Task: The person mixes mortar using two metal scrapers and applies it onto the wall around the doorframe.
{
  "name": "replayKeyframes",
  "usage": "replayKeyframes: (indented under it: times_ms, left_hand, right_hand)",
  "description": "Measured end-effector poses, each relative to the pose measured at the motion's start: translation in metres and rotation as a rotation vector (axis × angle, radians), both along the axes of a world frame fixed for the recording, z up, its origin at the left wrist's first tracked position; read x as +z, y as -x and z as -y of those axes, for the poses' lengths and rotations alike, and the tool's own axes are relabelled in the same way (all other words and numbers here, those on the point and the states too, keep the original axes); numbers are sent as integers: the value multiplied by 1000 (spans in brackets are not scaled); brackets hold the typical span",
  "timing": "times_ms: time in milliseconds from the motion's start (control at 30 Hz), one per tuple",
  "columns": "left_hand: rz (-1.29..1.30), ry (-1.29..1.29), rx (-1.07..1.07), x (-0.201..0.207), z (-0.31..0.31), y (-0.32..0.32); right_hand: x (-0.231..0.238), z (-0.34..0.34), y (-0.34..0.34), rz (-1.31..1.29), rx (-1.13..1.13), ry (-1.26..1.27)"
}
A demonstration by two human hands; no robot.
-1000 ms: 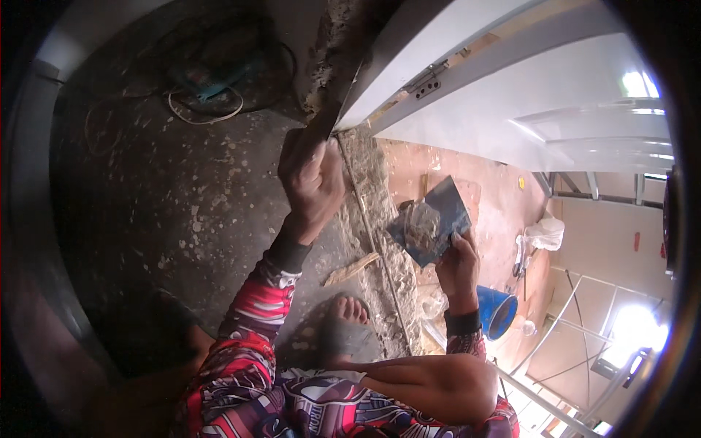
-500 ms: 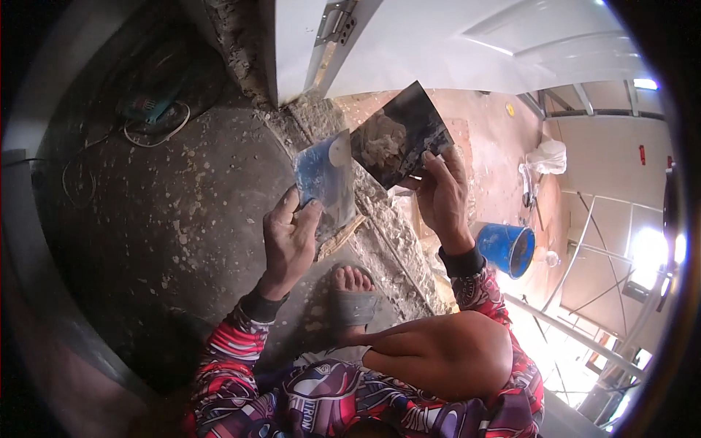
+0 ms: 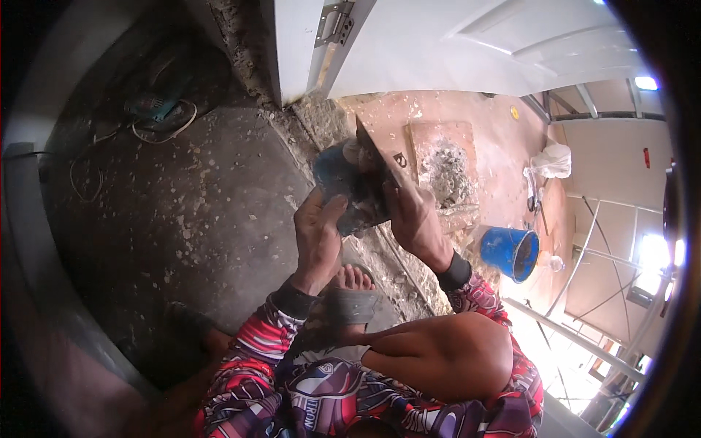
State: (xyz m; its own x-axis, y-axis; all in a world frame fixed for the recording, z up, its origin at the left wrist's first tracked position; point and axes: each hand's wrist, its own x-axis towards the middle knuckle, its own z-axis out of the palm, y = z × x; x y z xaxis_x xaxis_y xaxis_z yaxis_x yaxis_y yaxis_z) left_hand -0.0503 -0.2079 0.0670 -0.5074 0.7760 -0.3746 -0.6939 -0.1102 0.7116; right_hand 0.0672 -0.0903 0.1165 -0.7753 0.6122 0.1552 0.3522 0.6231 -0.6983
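My left hand pinches the lower edge of a thin flat scraper plate, blue-grey and shaded. My right hand grips a second thin plate, dark and tilted steeply so that it shows nearly edge-on. A lump of greyish putty shows between the two plates, which meet or overlap; exactly where they touch is hidden. Both hands are above a rough, broken strip of mortar crossing the floor. Fingers of my right hand are partly hidden behind its plate.
Beyond my right hand lies a board with grey mix on it. A blue bucket stands to the right, near a white bag. A white door rises ahead. A corded power tool lies at far left. My sandalled foot is below.
The two plates have come together. My right hand has moved left and tipped its plate from face-on to nearly edge-on; my left hand has moved right. The board of mix is now uncovered.
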Motion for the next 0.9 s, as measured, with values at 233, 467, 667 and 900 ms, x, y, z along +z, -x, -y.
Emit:
replayKeyframes:
  times_ms: [233, 467, 667, 900]
  left_hand:
    - [314, -59, 40, 10, 1, 15]
    - [61, -117, 99, 15, 0, 64]
    - [-853, 38, 416, 16, -18, 117]
    - [-1539, 157, 788, 18, -67, 157]
  right_hand:
    - [8, -1, -23, 210, 168, 45]
    - [7, -1, -39, 201, 48, 158]
    - [-49, -17, -61, -213, -357, 818]
    - [-34, -14, -47, -334, -381, 933]
